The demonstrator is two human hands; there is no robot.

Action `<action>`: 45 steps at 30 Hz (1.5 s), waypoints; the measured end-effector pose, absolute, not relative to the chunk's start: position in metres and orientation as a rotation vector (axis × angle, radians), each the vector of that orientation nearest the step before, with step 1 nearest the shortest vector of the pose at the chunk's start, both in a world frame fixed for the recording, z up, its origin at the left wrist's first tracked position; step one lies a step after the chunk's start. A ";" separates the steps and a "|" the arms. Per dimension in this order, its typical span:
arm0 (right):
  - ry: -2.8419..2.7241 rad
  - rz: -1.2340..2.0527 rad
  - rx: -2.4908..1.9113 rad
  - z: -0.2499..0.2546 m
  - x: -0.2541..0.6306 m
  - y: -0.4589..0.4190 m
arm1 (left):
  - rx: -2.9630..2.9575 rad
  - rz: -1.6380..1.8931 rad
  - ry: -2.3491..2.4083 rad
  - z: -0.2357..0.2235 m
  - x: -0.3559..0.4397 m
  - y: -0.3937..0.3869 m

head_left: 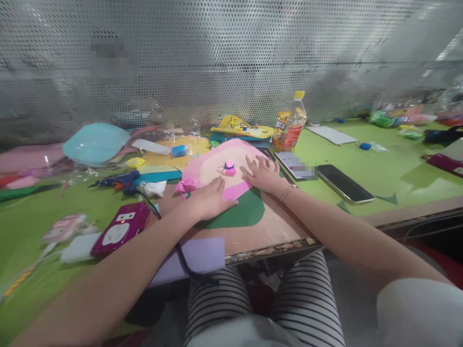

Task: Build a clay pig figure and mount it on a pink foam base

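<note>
A pink piece (200,164) with a cream centre lies on the work surface in front of me. Stuck on or resting at its middle is a small pink and dark-blue snail shape (229,167). My left hand (212,198) lies flat on the lower left part, fingers stretched out. On the right side, my right hand (265,172) rests with fingers spread over the edge of the cream area. Neither hand grips anything. A dark green sheet (246,212) sticks out beneath the pink piece, and a pink lump (186,186) sits at its left corner.
Left of my hands are a glue gun (125,180), a magenta power strip (125,229) and its dark cord. A drink bottle (291,123) and yellow decorated shape (238,126) stand behind. Two phones, one a black phone (343,183), lie right. A purple sheet (202,255) overhangs the front edge.
</note>
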State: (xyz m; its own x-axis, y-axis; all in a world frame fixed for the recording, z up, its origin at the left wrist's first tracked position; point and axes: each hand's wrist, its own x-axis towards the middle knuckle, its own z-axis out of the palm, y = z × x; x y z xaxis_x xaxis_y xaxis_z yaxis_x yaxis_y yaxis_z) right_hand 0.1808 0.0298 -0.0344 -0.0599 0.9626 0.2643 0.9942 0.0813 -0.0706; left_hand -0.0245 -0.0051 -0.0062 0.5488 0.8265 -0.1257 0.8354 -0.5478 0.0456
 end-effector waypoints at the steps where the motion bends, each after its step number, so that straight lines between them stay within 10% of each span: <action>1: -2.106 -0.172 -1.974 -0.035 0.182 0.030 | 2.675 -0.126 1.442 -0.007 -0.025 -0.005; 45: -2.025 -0.164 -2.098 -0.037 0.191 0.040 | 2.695 -0.158 1.421 -0.008 -0.025 -0.002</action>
State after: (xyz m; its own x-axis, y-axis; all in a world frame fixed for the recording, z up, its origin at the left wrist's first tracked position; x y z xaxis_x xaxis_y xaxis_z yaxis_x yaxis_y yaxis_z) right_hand 0.1910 0.0398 -0.0373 0.0441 0.9718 0.2316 0.9964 -0.0260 -0.0806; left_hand -0.0249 -0.0018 -0.0082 0.5613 0.8167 -0.1335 0.8261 -0.5626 0.0321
